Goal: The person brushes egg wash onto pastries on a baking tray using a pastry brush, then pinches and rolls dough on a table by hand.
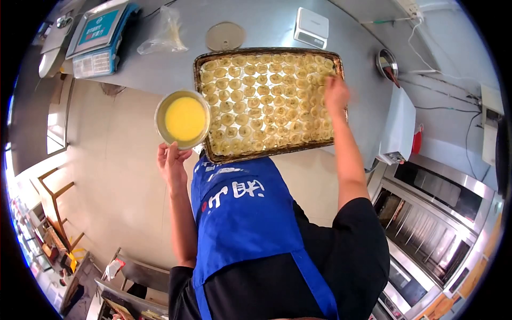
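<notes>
The left hand [172,161] grips a bowl [161,118] by the tray [266,50]'s left edge; the right hand [337,96], grasp unclear, is over right-edge pastries [266,100].

Blur on the right hand [337,96] hides whether it grips anything.

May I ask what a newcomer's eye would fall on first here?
Probably the large tray of small round pieces in rows, at the counter's near edge, with the blurred right hand over its right side. Next, the bowl of bright yellow liquid in the left hand, at the tray's left. The blue apron stands out below.
</notes>
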The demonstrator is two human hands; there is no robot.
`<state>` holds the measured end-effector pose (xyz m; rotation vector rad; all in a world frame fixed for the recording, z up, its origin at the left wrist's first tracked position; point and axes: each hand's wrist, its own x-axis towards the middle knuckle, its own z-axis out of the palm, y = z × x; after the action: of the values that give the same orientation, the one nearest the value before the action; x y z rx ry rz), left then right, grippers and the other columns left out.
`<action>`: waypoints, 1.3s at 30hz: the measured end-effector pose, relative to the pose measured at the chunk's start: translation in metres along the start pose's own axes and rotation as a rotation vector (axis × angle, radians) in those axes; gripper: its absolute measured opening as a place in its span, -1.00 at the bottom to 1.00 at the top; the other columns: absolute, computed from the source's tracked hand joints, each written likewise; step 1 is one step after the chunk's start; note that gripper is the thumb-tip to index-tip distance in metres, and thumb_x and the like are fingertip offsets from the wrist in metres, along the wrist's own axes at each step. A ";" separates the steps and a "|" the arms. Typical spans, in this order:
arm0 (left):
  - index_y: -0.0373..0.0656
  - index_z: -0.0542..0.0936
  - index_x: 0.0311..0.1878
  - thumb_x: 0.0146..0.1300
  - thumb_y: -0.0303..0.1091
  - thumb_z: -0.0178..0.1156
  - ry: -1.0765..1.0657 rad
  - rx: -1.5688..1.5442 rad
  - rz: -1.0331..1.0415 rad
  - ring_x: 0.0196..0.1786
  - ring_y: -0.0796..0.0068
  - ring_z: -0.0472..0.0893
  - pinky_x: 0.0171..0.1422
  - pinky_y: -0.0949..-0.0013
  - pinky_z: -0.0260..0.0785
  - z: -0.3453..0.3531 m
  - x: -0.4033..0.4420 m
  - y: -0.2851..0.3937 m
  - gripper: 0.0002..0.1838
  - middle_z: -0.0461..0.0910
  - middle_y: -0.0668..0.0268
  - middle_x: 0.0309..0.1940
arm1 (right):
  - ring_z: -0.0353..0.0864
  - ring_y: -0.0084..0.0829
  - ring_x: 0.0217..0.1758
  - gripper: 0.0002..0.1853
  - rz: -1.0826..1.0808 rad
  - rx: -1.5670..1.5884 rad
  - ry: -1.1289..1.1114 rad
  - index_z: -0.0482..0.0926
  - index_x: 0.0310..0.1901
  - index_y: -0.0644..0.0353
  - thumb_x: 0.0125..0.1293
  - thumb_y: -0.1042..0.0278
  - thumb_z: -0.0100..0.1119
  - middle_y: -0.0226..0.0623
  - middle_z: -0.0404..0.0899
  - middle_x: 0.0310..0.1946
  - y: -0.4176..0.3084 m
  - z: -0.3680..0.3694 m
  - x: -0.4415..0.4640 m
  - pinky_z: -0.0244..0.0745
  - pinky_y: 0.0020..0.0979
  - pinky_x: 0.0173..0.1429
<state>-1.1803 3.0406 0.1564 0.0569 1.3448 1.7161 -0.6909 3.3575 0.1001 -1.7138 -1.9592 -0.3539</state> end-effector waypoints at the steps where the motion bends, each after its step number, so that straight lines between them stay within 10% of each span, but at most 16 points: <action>1: -0.15 0.48 -0.02 0.51 -0.51 0.30 0.035 -0.002 0.008 -0.41 0.36 0.80 -0.23 0.31 0.80 0.004 -0.003 -0.003 -0.83 0.72 0.21 -0.37 | 0.72 -0.32 -0.39 -0.68 0.035 0.087 -0.186 0.82 -0.14 -0.04 0.62 -0.03 0.22 -0.34 0.80 -0.34 -0.036 -0.004 -0.005 0.58 -0.19 -0.34; 5: -0.15 0.48 -0.03 0.51 -0.51 0.30 0.034 -0.005 0.018 -0.39 0.37 0.80 -0.23 0.32 0.80 0.007 -0.002 -0.011 -0.84 0.72 0.23 -0.37 | 0.58 -0.62 -0.54 -0.65 0.082 0.866 -0.546 0.83 -0.12 -0.08 0.58 -0.15 0.25 -0.41 0.78 -0.42 -0.156 -0.013 -0.036 0.42 -0.53 -0.47; 8: -0.15 0.49 -0.05 0.50 -0.51 0.30 0.055 -0.014 0.032 -0.39 0.36 0.81 -0.18 0.30 0.81 0.013 -0.002 -0.011 -0.85 0.71 0.26 -0.38 | 0.64 -0.57 -0.53 -0.68 0.246 0.829 -0.712 0.80 -0.16 -0.05 0.53 -0.10 0.30 -0.41 0.78 -0.45 -0.123 0.001 -0.027 0.50 -0.50 -0.45; 10: -0.14 0.49 -0.05 0.51 -0.52 0.30 0.061 -0.023 0.044 -0.39 0.36 0.81 -0.17 0.30 0.81 0.016 -0.003 -0.008 -0.85 0.71 0.27 -0.38 | 0.68 -0.55 -0.51 -0.70 0.441 0.707 -0.408 0.78 -0.20 -0.07 0.50 -0.10 0.32 -0.43 0.77 -0.47 -0.067 0.003 -0.006 0.52 -0.43 -0.47; 14: -0.13 0.50 -0.05 0.52 -0.52 0.29 0.067 -0.042 0.077 -0.39 0.35 0.81 -0.18 0.30 0.81 0.016 -0.004 -0.004 -0.86 0.72 0.27 -0.36 | 0.78 0.01 -0.27 -0.73 0.295 0.085 -0.094 0.75 -0.17 0.11 0.48 0.07 0.34 -0.18 0.79 -0.35 0.041 -0.021 0.030 0.63 -0.06 -0.16; 25: -0.12 0.50 -0.04 0.52 -0.52 0.28 0.123 -0.018 0.099 -0.35 0.34 0.82 -0.12 0.26 0.82 -0.006 0.008 0.006 -0.86 0.70 0.29 -0.36 | 0.82 -0.16 -0.13 -0.80 0.069 0.216 -0.372 0.81 0.01 0.03 0.46 0.18 0.45 -0.27 0.82 -0.19 0.053 -0.058 -0.003 0.68 -0.25 -0.04; 28: -0.13 0.50 -0.04 0.52 -0.53 0.28 0.115 -0.016 0.095 -0.35 0.35 0.81 -0.12 0.26 0.82 -0.008 0.010 0.012 -0.86 0.69 0.30 -0.36 | 0.77 -0.15 -0.19 -0.78 -0.085 -0.001 -0.131 0.80 -0.13 0.01 0.50 0.08 0.33 -0.27 0.79 -0.23 0.009 -0.047 -0.034 0.68 -0.14 -0.12; 34: -0.10 0.50 -0.03 0.51 -0.55 0.29 0.129 -0.029 0.084 -0.37 0.42 0.80 -0.09 0.24 0.83 -0.024 0.020 0.018 -0.84 0.73 0.28 -0.33 | 0.76 -0.25 -0.38 -0.65 0.154 0.816 -0.497 0.84 -0.14 0.00 0.58 -0.07 0.23 -0.21 0.79 -0.37 -0.207 -0.042 -0.079 0.63 -0.26 -0.25; 39: -0.10 0.48 -0.05 0.53 -0.54 0.27 0.105 -0.060 0.095 -0.36 0.40 0.81 -0.11 0.26 0.84 -0.034 0.023 0.026 -0.85 0.74 0.25 -0.32 | 0.72 -0.52 -0.45 -0.66 0.401 0.886 -0.393 0.83 -0.18 -0.01 0.52 -0.11 0.36 -0.42 0.81 -0.43 -0.124 -0.009 -0.078 0.52 -0.39 -0.40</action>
<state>-1.2285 3.0315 0.1524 -0.0032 1.3849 1.8606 -0.8047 3.2656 0.0824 -1.5374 -1.5503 0.9187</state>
